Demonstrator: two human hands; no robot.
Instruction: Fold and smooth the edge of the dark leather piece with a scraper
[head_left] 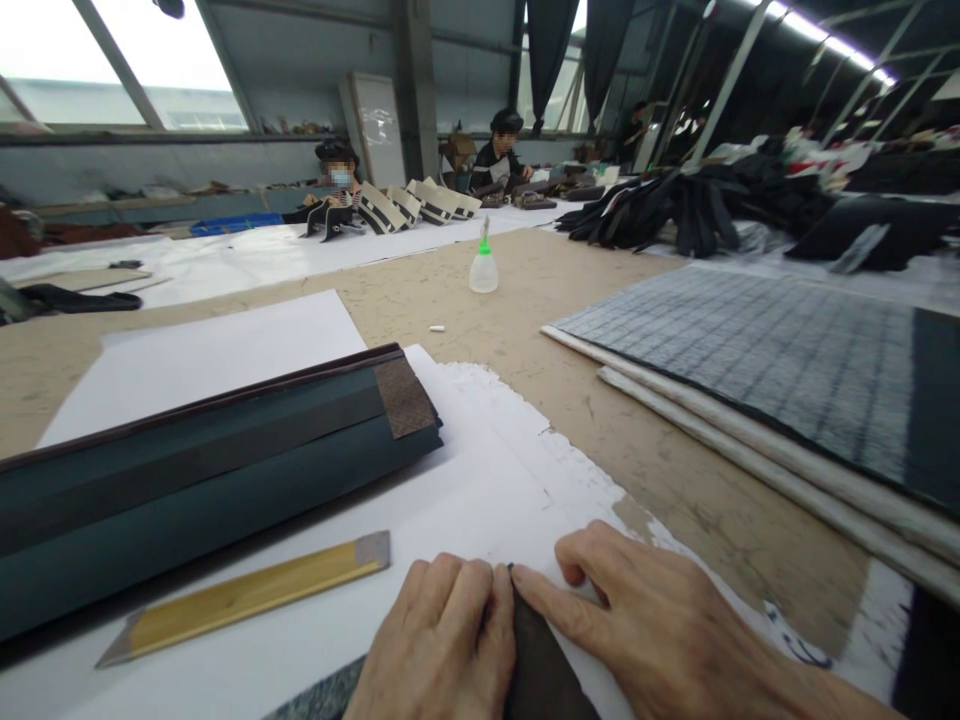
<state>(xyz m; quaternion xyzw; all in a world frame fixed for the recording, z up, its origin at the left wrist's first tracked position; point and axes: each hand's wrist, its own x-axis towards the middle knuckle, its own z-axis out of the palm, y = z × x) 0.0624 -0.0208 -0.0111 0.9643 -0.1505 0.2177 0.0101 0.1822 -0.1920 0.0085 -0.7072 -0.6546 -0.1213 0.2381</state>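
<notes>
Left hand (442, 640) and right hand (637, 620) pinch a dark pointed fabric piece (536, 665); just left of them lies a yellow flat wooden ruler (247, 597), beyond it a dark green fabric roll (202, 480).

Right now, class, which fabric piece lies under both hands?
The small dark piece, pinched between the left hand and right hand, unlike the big teal roll.

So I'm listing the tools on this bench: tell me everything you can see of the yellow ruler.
The yellow ruler is a long flat strip, wood or brass by its look, with grey metal tips cut at a slant on both ends. It lies flat and diagonal on the white paper, in front of the dark green fabric roll and left of the left hand. Nothing touches it but the paper.
</notes>
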